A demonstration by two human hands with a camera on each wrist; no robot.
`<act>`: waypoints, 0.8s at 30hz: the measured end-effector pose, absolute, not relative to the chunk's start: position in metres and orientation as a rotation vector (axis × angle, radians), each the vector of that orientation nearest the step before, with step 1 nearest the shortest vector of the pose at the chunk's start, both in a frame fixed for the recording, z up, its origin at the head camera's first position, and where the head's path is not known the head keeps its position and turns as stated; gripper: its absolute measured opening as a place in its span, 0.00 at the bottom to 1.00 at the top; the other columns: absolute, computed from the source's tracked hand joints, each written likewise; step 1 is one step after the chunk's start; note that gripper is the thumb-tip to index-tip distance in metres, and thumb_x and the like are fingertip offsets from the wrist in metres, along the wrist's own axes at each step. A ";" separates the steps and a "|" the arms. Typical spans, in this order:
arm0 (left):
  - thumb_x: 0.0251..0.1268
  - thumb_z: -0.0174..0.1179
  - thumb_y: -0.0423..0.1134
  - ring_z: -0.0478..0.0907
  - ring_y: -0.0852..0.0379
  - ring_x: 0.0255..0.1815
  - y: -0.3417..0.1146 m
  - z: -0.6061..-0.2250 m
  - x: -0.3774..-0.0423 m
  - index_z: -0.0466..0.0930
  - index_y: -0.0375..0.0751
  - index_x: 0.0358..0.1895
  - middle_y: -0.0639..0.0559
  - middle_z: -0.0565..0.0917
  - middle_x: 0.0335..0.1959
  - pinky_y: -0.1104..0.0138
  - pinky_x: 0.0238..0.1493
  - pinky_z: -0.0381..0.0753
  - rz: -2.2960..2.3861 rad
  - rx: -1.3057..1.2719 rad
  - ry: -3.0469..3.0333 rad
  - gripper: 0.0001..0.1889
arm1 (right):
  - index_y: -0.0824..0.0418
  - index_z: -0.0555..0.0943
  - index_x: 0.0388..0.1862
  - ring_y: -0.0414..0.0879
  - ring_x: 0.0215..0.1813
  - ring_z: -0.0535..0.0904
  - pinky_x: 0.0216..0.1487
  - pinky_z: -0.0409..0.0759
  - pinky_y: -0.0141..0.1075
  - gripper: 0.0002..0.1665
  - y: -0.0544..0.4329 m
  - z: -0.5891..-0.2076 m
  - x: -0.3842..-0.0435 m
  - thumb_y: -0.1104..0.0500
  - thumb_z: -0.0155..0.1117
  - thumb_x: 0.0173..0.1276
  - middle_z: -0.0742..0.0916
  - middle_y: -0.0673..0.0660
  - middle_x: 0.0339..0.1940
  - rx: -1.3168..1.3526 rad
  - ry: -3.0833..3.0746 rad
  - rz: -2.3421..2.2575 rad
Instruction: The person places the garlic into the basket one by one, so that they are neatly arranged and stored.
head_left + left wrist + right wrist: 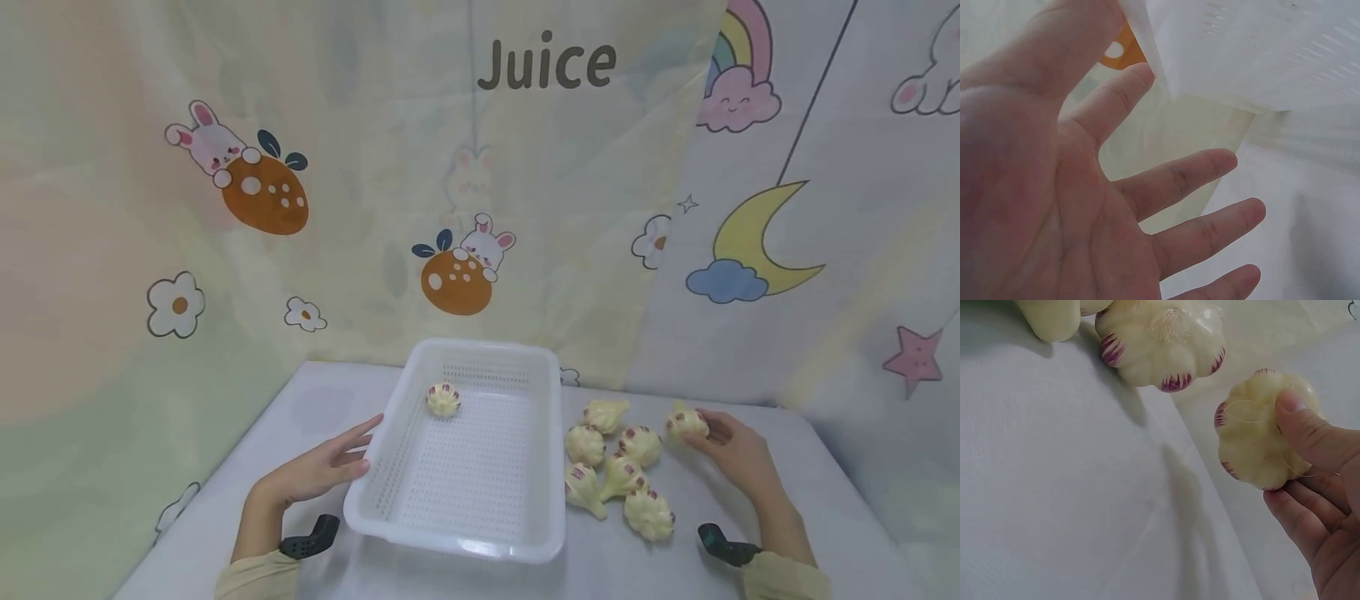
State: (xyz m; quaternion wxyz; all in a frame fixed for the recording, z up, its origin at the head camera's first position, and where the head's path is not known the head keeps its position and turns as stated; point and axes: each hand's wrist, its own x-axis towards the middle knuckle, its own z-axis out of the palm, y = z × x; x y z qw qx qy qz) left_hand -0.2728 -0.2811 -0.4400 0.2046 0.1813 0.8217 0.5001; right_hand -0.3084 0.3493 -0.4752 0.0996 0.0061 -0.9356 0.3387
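Note:
Between the thumb and fingers of my right hand [738,454] is a garlic bulb [1260,434], cream with purple-streaked cloves and thin root threads. It is held right of a loose group of several garlic bulbs [640,447] lying on the table. My left hand [318,468] is spread at the left rim of a white plastic basket [551,467], its fingers mostly straight; in the left wrist view the thumb and index fingertip [1142,74] are right at the rim. One garlic bulb [444,400] sits inside the basket near its far left corner.
A white-covered table [315,400] carries the basket in the middle and the loose bulbs on its right. Behind the table hangs a printed curtain [360,208] with rabbits, flowers and a moon. Dark wrist devices [311,537] are worn on both wrists.

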 end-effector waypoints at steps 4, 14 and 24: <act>0.71 0.53 0.41 0.59 0.35 0.71 -0.280 -0.444 -0.274 0.44 0.63 0.76 0.38 0.55 0.74 0.43 0.62 0.68 1.403 0.506 2.285 0.36 | 0.68 0.68 0.65 0.66 0.60 0.75 0.52 0.78 0.49 0.45 0.352 -0.481 -0.313 0.37 0.62 0.61 0.75 0.72 0.63 0.008 -2.779 1.041; 0.71 0.52 0.39 0.58 0.34 0.72 -0.282 -0.443 -0.278 0.43 0.61 0.76 0.40 0.55 0.75 0.46 0.61 0.70 1.432 0.543 2.249 0.37 | 0.67 0.69 0.65 0.66 0.59 0.76 0.51 0.78 0.50 0.43 0.345 -0.482 -0.322 0.38 0.63 0.62 0.76 0.72 0.62 0.030 -2.780 1.015; 0.71 0.52 0.37 0.53 0.34 0.74 -0.280 -0.440 -0.278 0.42 0.59 0.76 0.40 0.53 0.76 0.54 0.60 0.69 1.433 0.540 2.222 0.37 | 0.67 0.70 0.65 0.65 0.58 0.77 0.51 0.79 0.48 0.42 0.343 -0.483 -0.324 0.39 0.63 0.62 0.77 0.71 0.61 0.054 -2.761 1.020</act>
